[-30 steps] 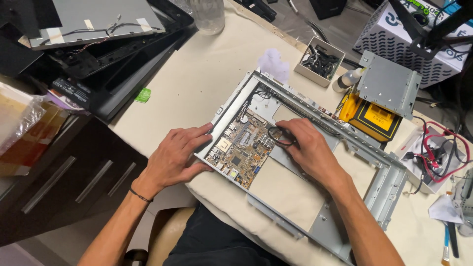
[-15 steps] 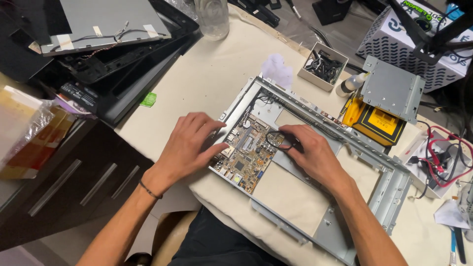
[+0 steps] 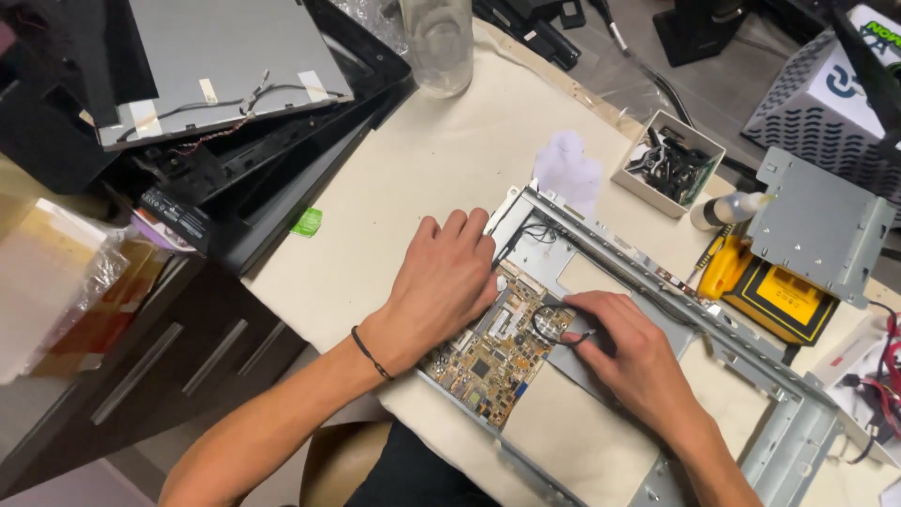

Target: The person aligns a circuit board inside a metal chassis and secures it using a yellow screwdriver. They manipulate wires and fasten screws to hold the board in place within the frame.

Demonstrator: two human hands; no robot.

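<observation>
both hands work over a grey metal chassis frame (image 3: 657, 291) lying on the cloth-covered counter (image 3: 422, 160). left hand (image 3: 441, 282) lies flat, fingers spread a little, on the frame's near-left edge and the yellow-brown circuit board (image 3: 488, 361) seated inside. right hand (image 3: 624, 352) pinches a black looped cable (image 3: 552, 322) beside the board. a small box of dark screws (image 3: 668, 164) sits beyond the frame.

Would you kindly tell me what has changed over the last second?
The left hand moved from the frame's near edge up over the circuit board, now lying flat across its upper left part. The right hand stayed pinching the black cable loop beside the board. The metal frame kept its place.
</observation>
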